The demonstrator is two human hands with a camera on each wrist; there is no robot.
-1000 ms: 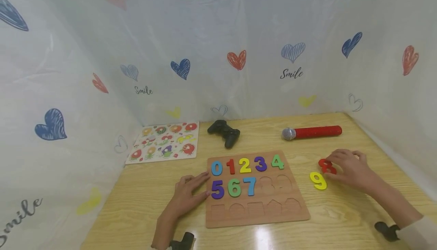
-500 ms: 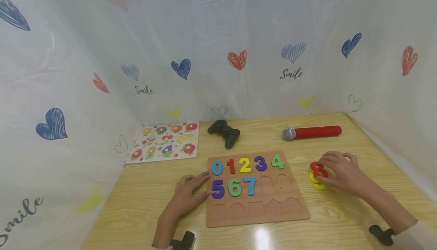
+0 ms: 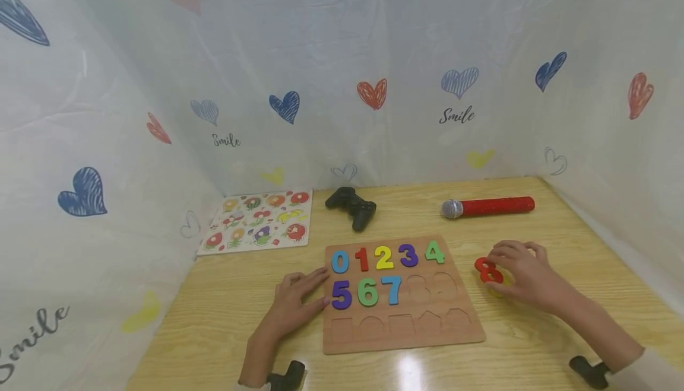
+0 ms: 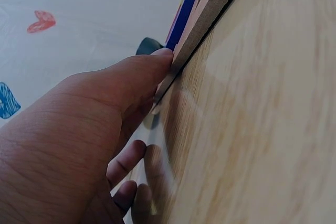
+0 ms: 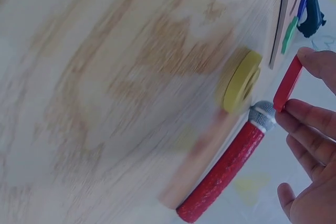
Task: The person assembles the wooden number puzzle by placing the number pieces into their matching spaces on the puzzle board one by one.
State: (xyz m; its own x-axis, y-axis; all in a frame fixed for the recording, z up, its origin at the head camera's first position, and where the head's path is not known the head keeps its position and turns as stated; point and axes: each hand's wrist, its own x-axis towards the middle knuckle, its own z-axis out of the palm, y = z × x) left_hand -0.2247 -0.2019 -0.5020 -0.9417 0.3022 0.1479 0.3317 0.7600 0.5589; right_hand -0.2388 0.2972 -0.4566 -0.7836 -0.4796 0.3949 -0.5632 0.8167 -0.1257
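Observation:
My right hand (image 3: 529, 275) pinches a red number 8 piece (image 3: 487, 271) between thumb and fingers. In the right wrist view this piece is held edge-on, raised off the table. Below it a yellow number 9 piece (image 5: 236, 87) lies on the wood, mostly covered by the 8 and the hand in the head view. My left hand (image 3: 293, 305) touches the left edge of a wooden number puzzle board (image 3: 401, 346) with extended thumb and fingers. Colourful numbers 0 to 7 sit in the board's upper two rows; outlined recesses show at right and along the bottom row.
A red microphone (image 3: 497, 206) lies behind the right hand. The black game controller (image 3: 351, 207) is behind the board, and a fruit picture board (image 3: 256, 222) lies at back left. A curtain with printed hearts (image 3: 342, 53) closes off the table's far side and flanks.
My right hand has moved left with the red 8, bringing it from the right of the yellow 9 to over it and slightly past. The left hand stays at the board's edge.

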